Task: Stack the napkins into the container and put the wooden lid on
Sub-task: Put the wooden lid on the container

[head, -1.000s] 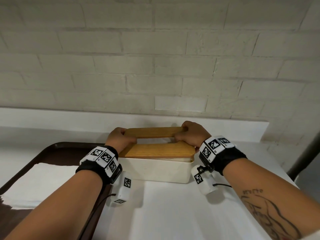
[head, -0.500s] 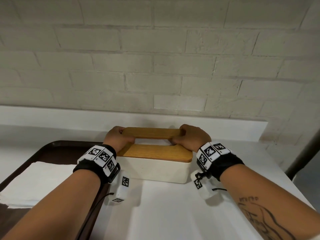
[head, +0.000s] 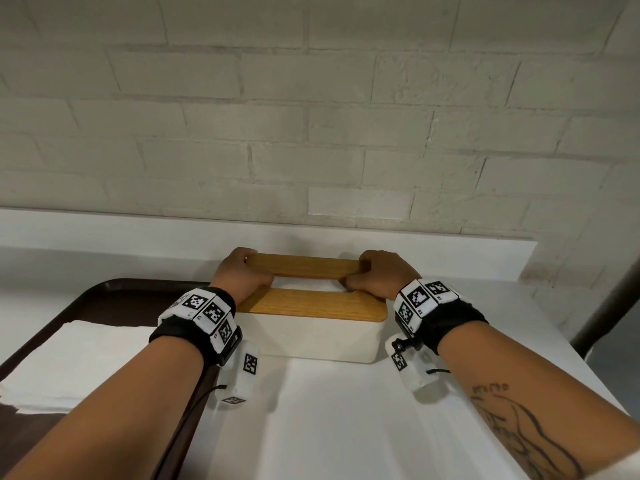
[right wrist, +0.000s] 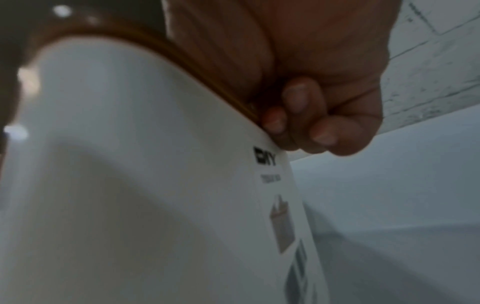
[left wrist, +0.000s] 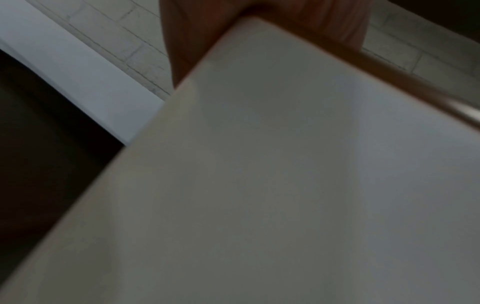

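A white rectangular container (head: 311, 336) stands on the white table, with the wooden lid (head: 311, 303) lying flat on its top. White napkin shows through the lid's long slot (head: 310, 284). My left hand (head: 239, 271) grips the lid's left end and my right hand (head: 377, 275) grips its right end, thumbs at the slot. In the right wrist view my curled fingers (right wrist: 322, 131) sit at the lid's edge above the container wall (right wrist: 130, 164), which bears a printed label. The left wrist view shows the container wall (left wrist: 259, 185) close up with the lid's edge (left wrist: 415, 88) on it.
A dark brown tray (head: 114, 296) lies at the left with a stack of white napkins (head: 69, 362) on it. A white ledge (head: 138, 233) and a brick wall stand behind the container. A dark pole (head: 609, 306) leans at the right table edge.
The lid has sunk from a slight tilt to lie flat on the container. Both hands have stayed on its ends and eased down with it.
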Action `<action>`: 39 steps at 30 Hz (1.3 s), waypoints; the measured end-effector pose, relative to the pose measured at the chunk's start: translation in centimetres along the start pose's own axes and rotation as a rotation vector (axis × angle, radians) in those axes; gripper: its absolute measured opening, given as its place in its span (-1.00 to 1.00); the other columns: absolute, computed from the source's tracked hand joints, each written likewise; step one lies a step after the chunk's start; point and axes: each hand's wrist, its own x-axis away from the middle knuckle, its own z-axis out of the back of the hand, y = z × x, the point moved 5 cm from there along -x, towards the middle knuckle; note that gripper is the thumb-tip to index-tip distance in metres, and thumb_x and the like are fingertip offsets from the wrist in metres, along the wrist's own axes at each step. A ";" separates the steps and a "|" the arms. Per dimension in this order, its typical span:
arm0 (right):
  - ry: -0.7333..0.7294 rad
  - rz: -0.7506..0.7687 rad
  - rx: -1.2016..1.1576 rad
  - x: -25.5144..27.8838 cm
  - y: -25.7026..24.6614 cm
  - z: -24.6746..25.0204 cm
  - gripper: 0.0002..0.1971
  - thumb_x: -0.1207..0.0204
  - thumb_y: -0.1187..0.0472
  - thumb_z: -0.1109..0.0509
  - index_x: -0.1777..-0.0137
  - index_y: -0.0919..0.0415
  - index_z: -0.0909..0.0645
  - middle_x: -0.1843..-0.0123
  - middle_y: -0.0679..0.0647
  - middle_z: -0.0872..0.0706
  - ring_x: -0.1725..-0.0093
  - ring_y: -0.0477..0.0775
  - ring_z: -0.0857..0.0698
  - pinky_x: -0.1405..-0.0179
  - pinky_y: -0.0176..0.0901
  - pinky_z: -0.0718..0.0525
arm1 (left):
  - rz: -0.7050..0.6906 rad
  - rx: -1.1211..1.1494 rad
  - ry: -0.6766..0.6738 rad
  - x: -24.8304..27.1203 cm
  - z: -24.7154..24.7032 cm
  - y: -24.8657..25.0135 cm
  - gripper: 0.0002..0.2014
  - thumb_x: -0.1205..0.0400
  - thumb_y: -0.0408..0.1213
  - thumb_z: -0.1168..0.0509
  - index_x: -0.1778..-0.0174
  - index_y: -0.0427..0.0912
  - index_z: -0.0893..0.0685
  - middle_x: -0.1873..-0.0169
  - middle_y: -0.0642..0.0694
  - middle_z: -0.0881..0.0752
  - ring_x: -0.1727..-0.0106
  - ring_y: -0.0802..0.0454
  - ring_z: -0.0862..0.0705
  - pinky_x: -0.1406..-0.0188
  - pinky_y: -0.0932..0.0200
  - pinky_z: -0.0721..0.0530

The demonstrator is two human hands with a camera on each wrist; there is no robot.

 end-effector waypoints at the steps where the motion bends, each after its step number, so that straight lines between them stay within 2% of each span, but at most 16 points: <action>1: -0.002 0.001 -0.004 0.0 0.0 0.0 -0.77 -0.29 -0.08 -0.46 0.26 -0.01 -0.49 0.22 -0.09 -0.59 0.18 -0.07 -0.57 0.32 -0.23 -0.47 | 0.002 -0.005 -0.009 -0.1 0.0 0.0 -0.37 -0.46 -0.38 -0.38 -0.48 -0.23 -0.38 -0.22 -0.18 -0.54 -0.06 0.00 -0.46 0.06 0.19 -0.45; 4: 0.004 0.001 -0.037 0.2 0.0 -0.1 -0.70 -0.33 -0.04 -0.45 0.02 0.07 -0.58 0.15 -0.06 -0.59 0.12 -0.03 -0.58 0.28 -0.23 -0.49 | 0.032 0.015 -0.026 -0.2 0.0 -0.2 -0.39 -0.40 -0.44 -0.39 -0.40 -0.29 -0.44 -0.06 -0.11 -0.52 0.06 0.03 -0.51 0.35 0.29 -0.44; 6: 0.015 -0.001 -0.030 0.4 0.1 0.0 -0.71 -0.35 -0.04 -0.44 0.00 0.06 -0.56 0.17 -0.07 -0.57 0.12 -0.03 -0.57 0.31 -0.24 -0.46 | 0.041 0.015 -0.029 -0.3 -0.1 -0.2 -0.39 -0.39 -0.44 -0.40 -0.39 -0.30 -0.45 -0.05 -0.11 -0.53 0.10 0.04 -0.51 0.39 0.32 -0.41; 10: 0.013 -0.021 0.073 0.7 0.1 -0.2 -0.72 -0.37 -0.16 -0.36 0.08 0.00 -0.52 0.18 -0.08 -0.58 0.12 -0.01 -0.58 0.36 -0.22 -0.39 | 0.064 -0.034 -0.091 -0.4 -0.5 -0.1 -0.40 -0.39 -0.33 -0.37 -0.35 -0.33 -0.35 0.11 -0.10 -0.54 0.16 0.03 -0.54 0.37 0.22 -0.45; 12: 0.004 -0.031 0.118 0.7 0.0 -0.3 -0.69 -0.38 -0.22 -0.32 0.06 -0.01 -0.52 0.17 -0.09 -0.59 0.11 0.00 -0.59 0.34 -0.20 -0.38 | 0.072 -0.102 -0.130 -0.5 -0.8 -0.1 -0.45 -0.48 -0.32 -0.32 -0.35 -0.29 -0.27 0.04 -0.14 -0.53 0.08 -0.04 -0.55 0.26 0.15 -0.47; 15: -0.004 -0.033 0.173 0.7 -0.2 -0.3 -0.68 -0.38 -0.24 -0.30 0.10 -0.02 -0.51 0.14 -0.06 -0.63 0.08 0.02 -0.61 0.34 -0.19 -0.38 | 0.066 -0.198 -0.137 -0.4 -0.8 -0.1 -0.52 -0.51 -0.24 -0.30 -0.27 -0.20 -0.27 -0.13 -0.23 -0.53 -0.06 -0.15 -0.55 0.09 0.09 -0.48; 18: -0.001 -0.040 0.163 0.8 0.0 -0.4 -0.69 -0.39 -0.22 -0.30 0.09 0.00 -0.50 0.12 -0.05 -0.63 0.09 0.03 -0.60 0.33 -0.19 -0.39 | 0.055 -0.200 -0.136 -0.1 -0.9 0.0 -0.52 -0.53 -0.25 -0.30 -0.31 -0.22 -0.27 -0.04 -0.19 -0.54 0.02 -0.11 -0.55 0.19 0.13 -0.46; 20: -0.013 -0.042 0.155 0.8 0.3 -0.6 -0.65 -0.41 -0.23 -0.28 0.00 0.01 -0.51 0.05 -0.02 -0.66 0.06 0.04 -0.61 0.24 -0.16 -0.44 | 0.042 -0.194 -0.124 0.1 -0.9 0.1 -0.48 -0.54 -0.25 -0.30 -0.36 -0.24 -0.27 0.07 -0.14 -0.54 0.09 -0.07 -0.55 0.27 0.15 -0.45; 21: -0.026 -0.042 0.166 0.9 0.3 -0.7 -0.60 -0.42 -0.25 -0.26 -0.07 0.02 -0.52 -0.01 0.01 -0.69 0.03 0.06 -0.62 0.18 -0.14 -0.46 | 0.032 -0.199 -0.111 0.2 -0.8 0.2 -0.47 -0.54 -0.24 -0.30 -0.39 -0.25 -0.28 0.06 -0.13 -0.54 0.08 -0.07 -0.55 0.24 0.15 -0.46; 25: -0.066 -0.015 0.491 1.3 -1.0 0.4 -0.35 -0.43 -0.37 -0.19 -0.40 0.01 -0.48 -0.27 0.08 -0.63 -0.23 0.16 -0.60 -0.11 0.03 -0.50 | 0.010 -0.212 -0.076 0.7 -0.5 0.2 -0.38 -0.55 -0.21 -0.31 -0.50 -0.24 -0.27 -0.19 -0.21 -0.56 -0.04 -0.08 -0.52 0.01 0.15 -0.45; 28: 0.033 0.204 0.629 1.9 -4.3 2.6 -0.54 -0.50 -0.19 -0.29 -0.35 -0.05 -0.55 -0.27 0.08 -0.56 -0.35 0.18 -0.50 -0.28 0.08 -0.38 | -0.010 -0.156 -0.065 1.1 -0.6 0.1 -0.38 -0.55 -0.22 -0.33 -0.51 -0.25 -0.28 -0.32 -0.24 -0.54 -0.13 -0.11 -0.53 -0.04 0.17 -0.42; 30: 0.020 0.452 0.599 2.1 -7.0 2.8 -0.74 -0.54 -0.02 -0.33 -0.19 -0.08 -0.66 -0.07 0.01 -0.52 -0.26 0.11 -0.53 -0.13 -0.08 -0.35 | -0.023 -0.133 -0.065 1.1 -0.7 0.1 -0.40 -0.54 -0.24 -0.34 -0.48 -0.27 -0.30 -0.31 -0.25 -0.55 -0.05 -0.05 -0.49 -0.01 0.17 -0.41; 32: -0.070 0.621 0.668 2.1 -8.7 1.5 -0.77 -0.57 0.07 -0.31 -0.17 -0.12 -0.68 -0.08 0.01 -0.53 -0.20 0.06 -0.53 -0.01 -0.17 -0.28 | -0.021 -0.130 -0.072 1.0 -0.7 0.0 -0.39 -0.54 -0.24 -0.34 -0.49 -0.27 -0.28 -0.30 -0.25 -0.55 -0.03 -0.02 -0.48 -0.01 0.17 -0.41; 34: -0.105 0.716 0.817 1.7 -9.2 -0.3 -0.73 -0.57 0.07 -0.31 -0.24 -0.14 -0.64 -0.16 0.04 -0.54 -0.21 0.09 -0.51 0.02 -0.15 -0.25 | -0.016 -0.136 -0.078 1.0 -0.7 0.1 -0.36 -0.54 -0.24 -0.33 -0.52 -0.27 -0.25 -0.32 -0.26 -0.55 -0.10 -0.08 -0.53 -0.03 0.18 -0.42; 36: -0.105 0.766 0.864 1.4 -9.3 -1.5 -0.76 -0.56 0.08 -0.31 -0.20 -0.11 -0.63 -0.15 0.06 -0.54 -0.21 0.12 -0.50 -0.01 -0.12 -0.24 | -0.011 -0.139 -0.081 1.1 -0.7 0.1 -0.36 -0.55 -0.24 -0.31 -0.52 -0.26 -0.24 -0.28 -0.24 -0.56 -0.18 -0.14 -0.57 -0.04 0.17 -0.43; 39: -0.141 0.788 0.836 1.1 -8.7 -2.5 -0.83 -0.59 0.13 -0.27 -0.10 -0.07 -0.64 -0.15 0.06 -0.54 -0.20 0.13 -0.48 -0.10 -0.07 -0.30 | -0.002 -0.121 -0.091 1.1 -0.9 0.0 -0.42 -0.57 -0.25 -0.28 -0.49 -0.27 -0.26 -0.04 -0.13 -0.54 -0.01 -0.07 -0.55 0.04 0.15 -0.44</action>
